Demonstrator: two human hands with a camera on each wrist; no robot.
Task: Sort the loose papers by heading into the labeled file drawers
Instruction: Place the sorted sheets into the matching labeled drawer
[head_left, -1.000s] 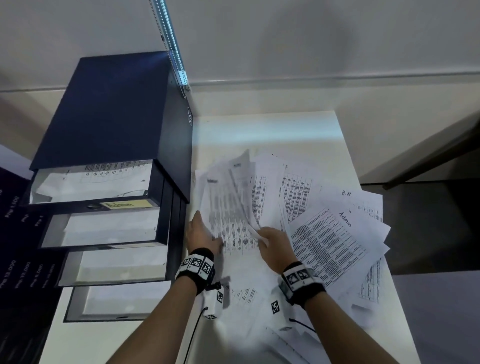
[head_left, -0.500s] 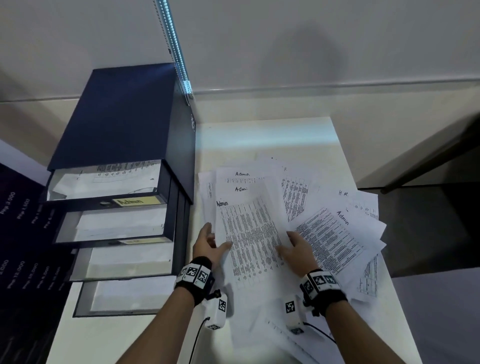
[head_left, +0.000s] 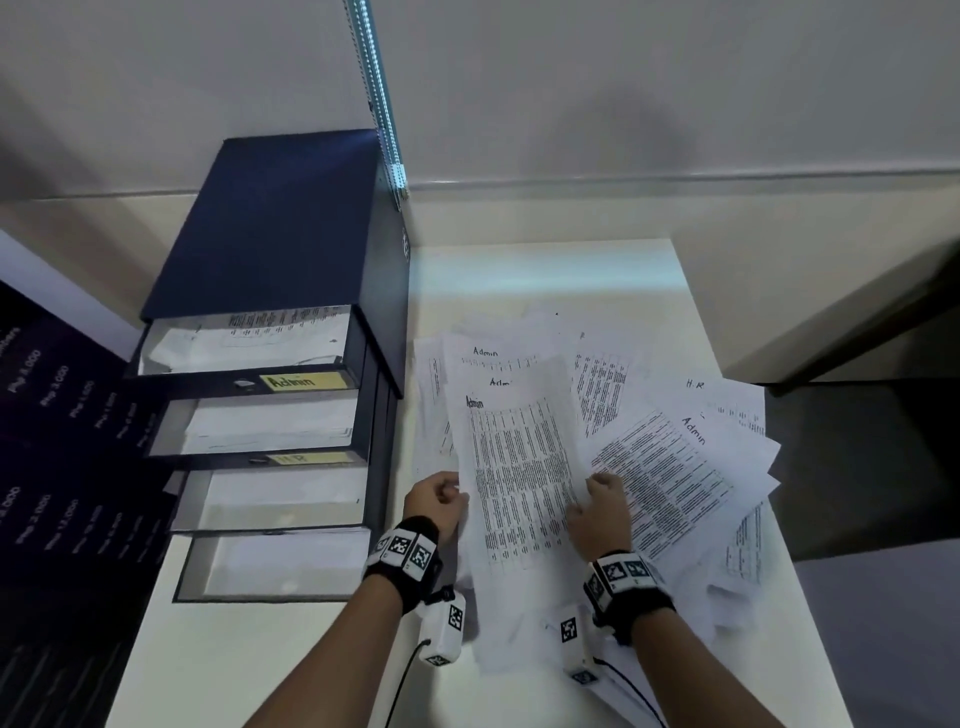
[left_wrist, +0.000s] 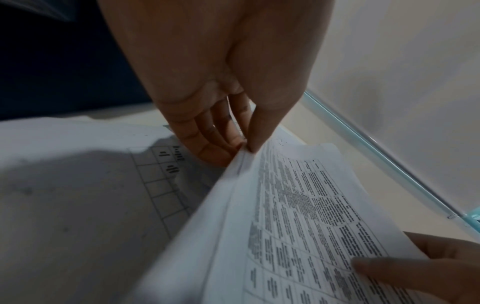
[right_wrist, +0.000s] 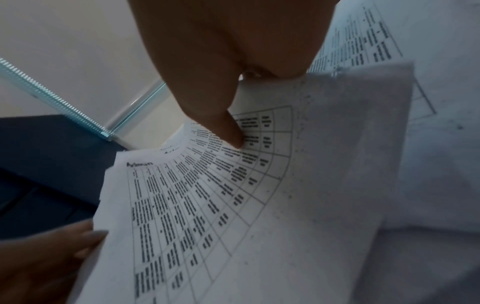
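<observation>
White counter (head_left: 545, 270), cabinet (head_left: 270, 234) at its left with drawers (head_left: 249, 358) open. Since a half-second ago my left hand (head_left: 436, 501) has curled, now pinching the left edge of the Admin stack (head_left: 519, 467); my right hand (head_left: 597, 512) still grips its right edge, over the pile (head_left: 675, 467).

Loose papers (head_left: 670, 467): thin matt white paper, printed with fine black tables; some headings looked handwritten. Top sheet (head_left: 519, 467) slightly curled, flexible. File cabinet (head_left: 270, 228): dark blue, smooth, faint sheen on top; metal or plastic could not be told. Drawer labels (head_left: 304, 381): matt yellow paper. Table (head_left: 545, 275): smooth white, slightly glossy. Wrist bands (head_left: 402, 551): black cloth.
</observation>
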